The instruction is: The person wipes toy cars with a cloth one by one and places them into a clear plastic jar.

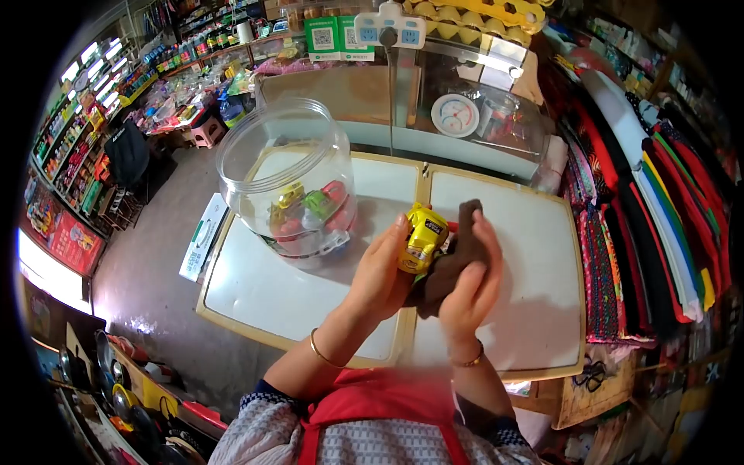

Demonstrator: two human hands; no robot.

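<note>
My left hand (pixel 380 270) is closed around a small yellow toy car (pixel 423 237), held above the white table. A dark brown cloth (pixel 459 263) lies against the car's right side, and my right hand (pixel 474 294) is wrapped round it. A bit of something red shows between the car and the cloth. To the left stands a large clear plastic jar (pixel 288 178), open at the top, with several colourful items (pixel 314 208) in its lower part, among them yellow, green and red ones.
The white table (pixel 508 256) has a wooden rim. Behind it are a glass case with a round dial (pixel 455 115), a power strip (pixel 390 29) and yellow egg trays (pixel 473 19). Folded fabrics (pixel 643 194) hang at the right. A white box (pixel 203 236) lies beside the table's left edge.
</note>
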